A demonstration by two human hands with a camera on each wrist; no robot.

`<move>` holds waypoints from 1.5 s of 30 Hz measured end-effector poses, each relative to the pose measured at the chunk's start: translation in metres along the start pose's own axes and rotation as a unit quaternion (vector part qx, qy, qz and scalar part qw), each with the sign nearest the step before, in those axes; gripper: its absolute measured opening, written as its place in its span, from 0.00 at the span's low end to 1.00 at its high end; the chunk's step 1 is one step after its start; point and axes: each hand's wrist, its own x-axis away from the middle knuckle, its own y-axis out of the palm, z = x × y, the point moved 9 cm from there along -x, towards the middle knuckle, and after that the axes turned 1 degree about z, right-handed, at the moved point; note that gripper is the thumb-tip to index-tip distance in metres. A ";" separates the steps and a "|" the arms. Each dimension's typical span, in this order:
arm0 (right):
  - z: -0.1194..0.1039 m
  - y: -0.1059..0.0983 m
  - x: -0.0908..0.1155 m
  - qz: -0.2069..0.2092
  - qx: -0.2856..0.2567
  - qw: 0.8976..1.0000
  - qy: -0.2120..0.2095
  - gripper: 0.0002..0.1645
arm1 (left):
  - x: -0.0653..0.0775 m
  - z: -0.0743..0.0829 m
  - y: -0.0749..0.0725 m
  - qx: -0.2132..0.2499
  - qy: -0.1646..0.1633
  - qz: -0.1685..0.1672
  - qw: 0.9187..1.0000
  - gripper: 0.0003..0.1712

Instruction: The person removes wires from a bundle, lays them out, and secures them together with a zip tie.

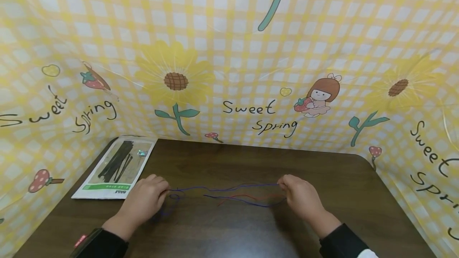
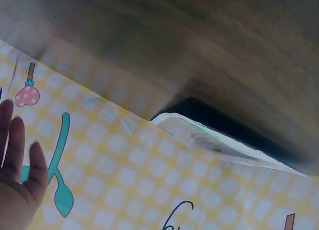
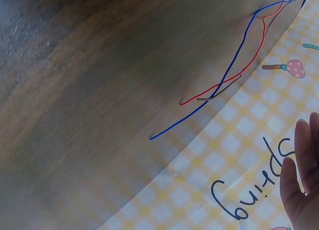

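Observation:
A thin blue wire (image 1: pixel 222 190) runs nearly straight between both hands in the head view. My left hand (image 1: pixel 147 195) pinches its left end, and a small blue loop (image 1: pixel 174 197) hangs beside those fingers. At the other end my right hand (image 1: pixel 304 197) pinches the wire between thumb and fingertips. From the right hand, a red wire (image 1: pixel 247 197) and another blue length trail leftward over the table. The right wrist view shows the red wire (image 3: pixel 259 48) crossing the blue wire (image 3: pixel 234 65), with a short dark strand near them. Each wrist view catches only part of its hand, at the edge.
A flat white package (image 1: pixel 118 166) with a clear window, a green band and dark strips inside lies at the table's left. The dark wooden table (image 1: pixel 222 230) is bordered by a yellow checked sheet (image 1: pixel 244 71) at the back and both sides.

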 end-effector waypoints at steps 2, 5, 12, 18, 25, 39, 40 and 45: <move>0.000 0.000 0.000 0.000 -0.002 1.000 0.000 0.09 | -0.001 -0.001 0.000 -0.007 -0.008 -0.006 1.000 0.10; 0.000 -0.001 0.000 0.000 -0.004 1.000 0.000 0.09 | -0.002 -0.003 -0.001 -0.008 -0.025 -0.015 1.000 0.09; 0.002 -0.003 0.001 -0.001 0.001 1.000 0.003 0.08 | -0.001 -0.003 -0.008 0.021 -0.042 0.016 0.999 0.10; 0.011 -0.006 0.006 0.000 0.009 1.000 0.008 0.08 | -0.002 0.008 -0.009 0.019 0.004 0.058 0.998 0.15; 0.027 -0.014 0.014 0.003 0.003 1.000 0.017 0.08 | -0.011 0.021 0.003 0.032 0.023 0.039 0.998 0.23; 0.031 -0.034 0.020 0.037 0.165 0.973 -0.158 0.26 | -0.027 0.052 0.034 -0.010 0.056 -0.053 0.997 0.21; 0.032 -0.033 0.021 0.029 0.170 0.972 -0.161 0.27 | -0.028 0.054 0.035 -0.012 0.057 -0.062 0.996 0.21; 0.038 -0.030 0.026 0.017 0.186 0.967 -0.171 0.29 | -0.031 0.058 0.040 -0.011 0.062 -0.073 0.995 0.20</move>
